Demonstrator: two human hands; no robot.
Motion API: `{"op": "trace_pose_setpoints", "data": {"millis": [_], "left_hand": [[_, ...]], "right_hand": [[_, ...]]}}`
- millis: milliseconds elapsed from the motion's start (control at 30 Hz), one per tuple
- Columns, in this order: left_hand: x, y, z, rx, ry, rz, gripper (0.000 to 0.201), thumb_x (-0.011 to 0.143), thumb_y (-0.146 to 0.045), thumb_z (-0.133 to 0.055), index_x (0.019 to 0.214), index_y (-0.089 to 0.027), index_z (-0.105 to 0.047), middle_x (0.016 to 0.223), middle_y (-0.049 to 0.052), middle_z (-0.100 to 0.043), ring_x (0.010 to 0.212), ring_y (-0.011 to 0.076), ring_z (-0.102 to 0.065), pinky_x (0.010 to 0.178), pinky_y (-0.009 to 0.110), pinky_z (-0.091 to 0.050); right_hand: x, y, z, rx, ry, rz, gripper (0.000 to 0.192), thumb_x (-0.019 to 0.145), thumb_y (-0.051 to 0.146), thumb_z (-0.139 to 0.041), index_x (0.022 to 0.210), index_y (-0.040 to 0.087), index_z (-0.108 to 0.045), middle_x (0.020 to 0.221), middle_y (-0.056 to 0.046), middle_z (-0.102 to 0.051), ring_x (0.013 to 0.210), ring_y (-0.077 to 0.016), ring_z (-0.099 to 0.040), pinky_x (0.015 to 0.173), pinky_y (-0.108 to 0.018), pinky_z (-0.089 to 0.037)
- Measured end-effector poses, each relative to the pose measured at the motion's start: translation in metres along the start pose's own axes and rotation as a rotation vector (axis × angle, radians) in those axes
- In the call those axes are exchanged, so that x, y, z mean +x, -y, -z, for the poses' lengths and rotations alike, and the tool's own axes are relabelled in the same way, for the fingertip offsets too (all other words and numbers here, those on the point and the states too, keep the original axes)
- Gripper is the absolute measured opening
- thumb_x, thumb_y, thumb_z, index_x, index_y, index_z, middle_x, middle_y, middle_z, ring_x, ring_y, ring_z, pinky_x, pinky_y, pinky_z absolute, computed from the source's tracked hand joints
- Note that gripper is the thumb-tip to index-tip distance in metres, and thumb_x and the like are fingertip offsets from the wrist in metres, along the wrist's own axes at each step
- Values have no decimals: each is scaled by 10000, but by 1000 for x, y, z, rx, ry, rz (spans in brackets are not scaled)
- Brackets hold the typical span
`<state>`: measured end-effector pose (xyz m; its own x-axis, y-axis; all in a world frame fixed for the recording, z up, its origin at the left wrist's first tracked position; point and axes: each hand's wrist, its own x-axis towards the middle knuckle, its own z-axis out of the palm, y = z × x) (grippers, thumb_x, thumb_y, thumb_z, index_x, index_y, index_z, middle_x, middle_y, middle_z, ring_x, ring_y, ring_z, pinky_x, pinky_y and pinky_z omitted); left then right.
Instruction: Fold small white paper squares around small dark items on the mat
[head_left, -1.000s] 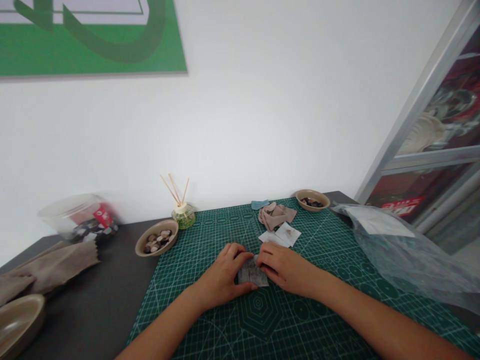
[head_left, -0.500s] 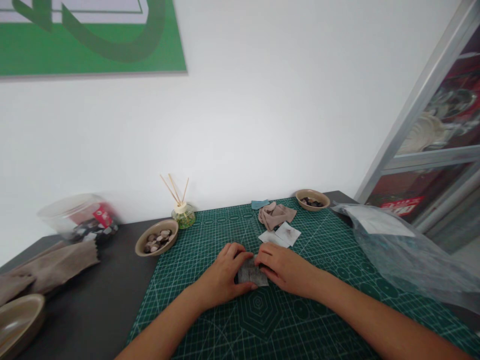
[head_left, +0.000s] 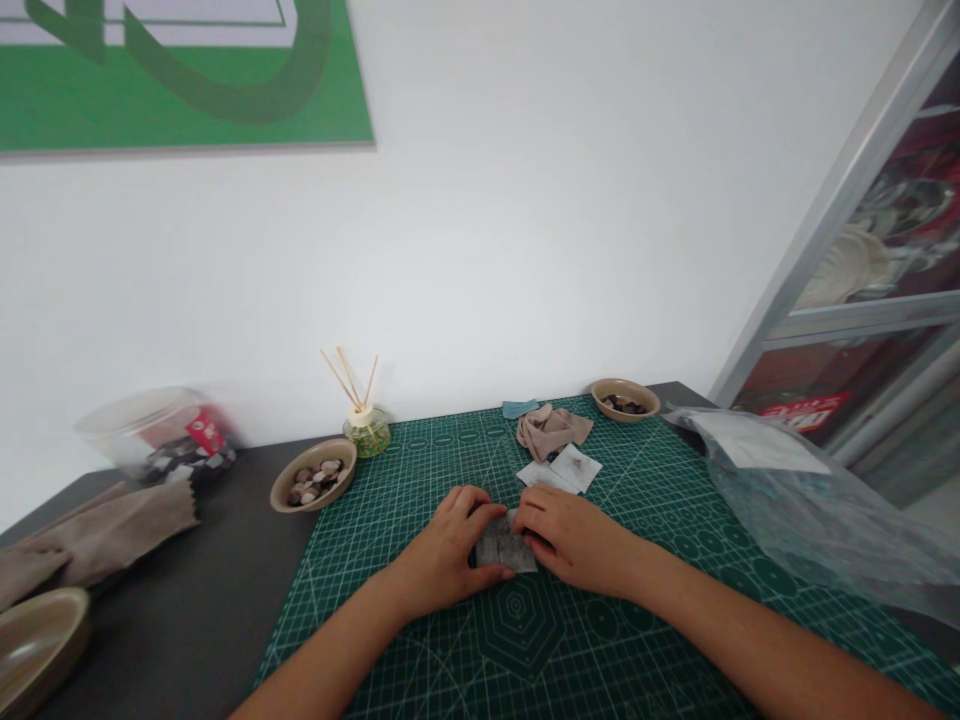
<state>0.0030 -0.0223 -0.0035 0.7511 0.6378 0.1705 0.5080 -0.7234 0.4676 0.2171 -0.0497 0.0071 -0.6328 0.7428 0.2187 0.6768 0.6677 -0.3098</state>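
Observation:
A small grey square pouch (head_left: 505, 550) lies on the green cutting mat (head_left: 525, 640) near its middle. My left hand (head_left: 446, 555) grips the pouch's left side between thumb and fingers. My right hand (head_left: 577, 540) pinches its right edge. Both hands rest on the mat and partly cover the pouch.
Two white pouches (head_left: 564, 472), a folded beige cloth (head_left: 551, 428) and a blue scrap (head_left: 519, 408) lie further back. Bowls of stones stand at left (head_left: 313, 475) and back right (head_left: 625, 398). A reed diffuser (head_left: 366, 428), a plastic jar (head_left: 161, 438), a brown cloth (head_left: 97, 535) and a plastic bag (head_left: 810, 500) surround the mat.

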Motion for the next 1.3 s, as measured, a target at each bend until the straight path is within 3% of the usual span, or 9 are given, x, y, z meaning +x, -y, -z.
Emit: {"op": "trace_pose_setpoints", "data": {"millis": [1300], "left_hand": [[-1, 1, -1, -8, -10, -1, 537, 734, -325, -730, 1212, -241, -500, 1189, 67, -459, 1130, 267, -414, 990, 447, -387]], "right_hand": [[0, 0, 1, -21, -12, -12, 115, 805, 71, -524, 880, 142, -574, 899, -64, -572, 864, -191, -501, 773, -320, -422]]}}
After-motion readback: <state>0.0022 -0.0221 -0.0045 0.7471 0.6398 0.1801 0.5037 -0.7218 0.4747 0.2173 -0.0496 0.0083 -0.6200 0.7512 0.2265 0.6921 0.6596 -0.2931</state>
